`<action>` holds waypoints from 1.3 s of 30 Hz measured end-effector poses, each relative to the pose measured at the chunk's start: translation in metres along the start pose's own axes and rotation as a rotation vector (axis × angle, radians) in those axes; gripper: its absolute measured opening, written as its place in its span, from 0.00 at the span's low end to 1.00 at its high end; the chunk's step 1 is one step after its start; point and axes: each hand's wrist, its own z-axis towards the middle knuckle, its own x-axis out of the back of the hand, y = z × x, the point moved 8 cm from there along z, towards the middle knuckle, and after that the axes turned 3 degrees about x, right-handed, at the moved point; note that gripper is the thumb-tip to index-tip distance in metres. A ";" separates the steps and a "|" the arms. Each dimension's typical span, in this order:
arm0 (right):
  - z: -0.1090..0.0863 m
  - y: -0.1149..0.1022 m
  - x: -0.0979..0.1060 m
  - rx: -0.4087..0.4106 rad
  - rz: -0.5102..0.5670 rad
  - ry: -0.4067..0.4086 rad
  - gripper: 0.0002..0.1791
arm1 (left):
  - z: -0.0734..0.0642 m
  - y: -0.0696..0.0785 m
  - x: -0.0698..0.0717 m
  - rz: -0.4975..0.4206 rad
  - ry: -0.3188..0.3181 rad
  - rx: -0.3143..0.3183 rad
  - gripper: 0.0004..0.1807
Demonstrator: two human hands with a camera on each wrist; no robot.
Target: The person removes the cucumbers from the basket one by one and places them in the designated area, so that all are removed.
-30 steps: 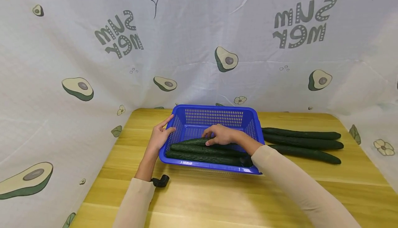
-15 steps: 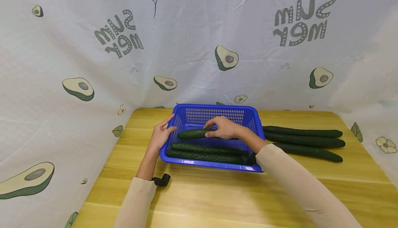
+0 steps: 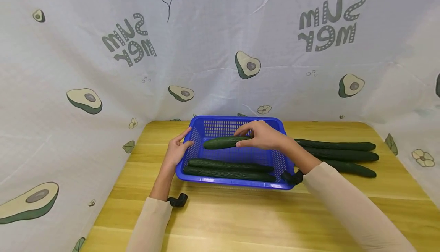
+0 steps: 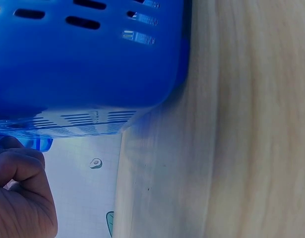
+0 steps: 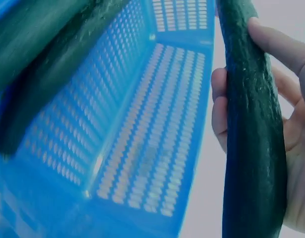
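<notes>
Likely unloading: right grip (image 3: 262, 135) clasps a cucumber (image 3: 220, 142), left grip (image 3: 174, 153) the basket (image 3: 233, 184); next presumably needs carrying toward the bench (image 3: 240, 221)'s right edge.

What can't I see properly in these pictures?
Held cucumber, head view: right end hidden by the right hand.
Held cucumber, right wrist view: ends cut off by the top and bottom edges.
Nearest table cucumber, head view: left end hidden by the right forearm.
Basket, left wrist view: cut off by the top and left edges.

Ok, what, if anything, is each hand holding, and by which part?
The right hand grips a cucumber partway along its length; the left hand holds the blue basket by its left rim.
</notes>
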 end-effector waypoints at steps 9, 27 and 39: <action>-0.035 0.011 0.022 -0.003 -0.073 0.091 0.20 | -0.001 0.000 -0.002 -0.024 -0.004 -0.005 0.32; -0.110 0.044 0.046 -0.087 -0.081 0.178 0.21 | -0.011 0.010 -0.003 -0.014 -0.046 0.036 0.33; -0.158 0.061 0.069 -0.141 -0.157 0.241 0.20 | -0.008 0.006 -0.001 -0.005 -0.032 0.014 0.33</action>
